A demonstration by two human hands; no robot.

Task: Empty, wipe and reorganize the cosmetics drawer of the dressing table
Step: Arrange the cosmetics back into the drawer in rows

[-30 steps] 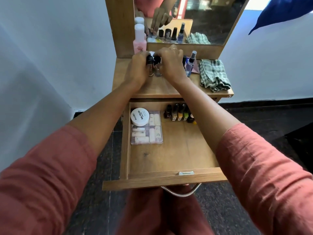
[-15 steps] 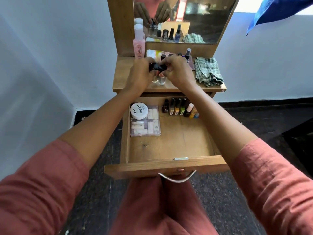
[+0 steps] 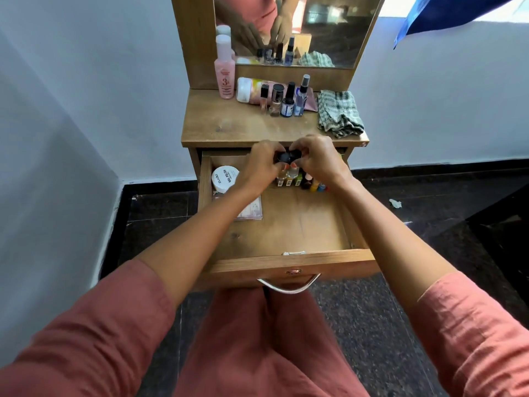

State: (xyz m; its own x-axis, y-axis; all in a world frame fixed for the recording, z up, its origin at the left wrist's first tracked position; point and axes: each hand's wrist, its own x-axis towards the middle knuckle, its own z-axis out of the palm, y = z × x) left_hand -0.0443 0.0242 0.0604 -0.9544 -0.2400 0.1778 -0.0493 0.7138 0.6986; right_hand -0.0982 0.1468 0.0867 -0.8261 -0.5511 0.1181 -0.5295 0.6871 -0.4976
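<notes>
Dark speckled flooring [image 3: 372, 325] lies beneath the cosmetics drawer [image 3: 289, 263], which is pulled well out toward the person, with its metal handle [image 3: 289, 286] nearest. The front portion of the drawer floor shows bare wood. Contents are grouped at the rear, probably so that each added item extends an ordered row.

At rear left, a white jar [image 3: 225, 177] lettered NAIL POLISH sits next to a clear flat case [image 3: 250, 209], partly hidden by the left forearm. Along the back wall stands a row of small polish bottles [image 3: 307, 183].

Directly above that row, the left hand [image 3: 262, 164] and right hand [image 3: 319, 161] meet. Fingers of both curl round two black-capped bottles [image 3: 286, 158], held upright and side by side. This paired grip appears intended to lower both together without tipping. Judged step: returning items, so reorganizing is under way.

Beyond, on the tabletop [image 3: 243, 124]:
- a pink bottle [image 3: 225, 73], upright
- a container lying on its side [image 3: 252, 90]
- several small bottles [image 3: 276, 100] and a spray bottle [image 3: 302, 96]
- a checked cloth [image 3: 339, 113] at the right, within reach for wiping

Behind these, the mirror [image 3: 329, 30] reflects the hands.
</notes>
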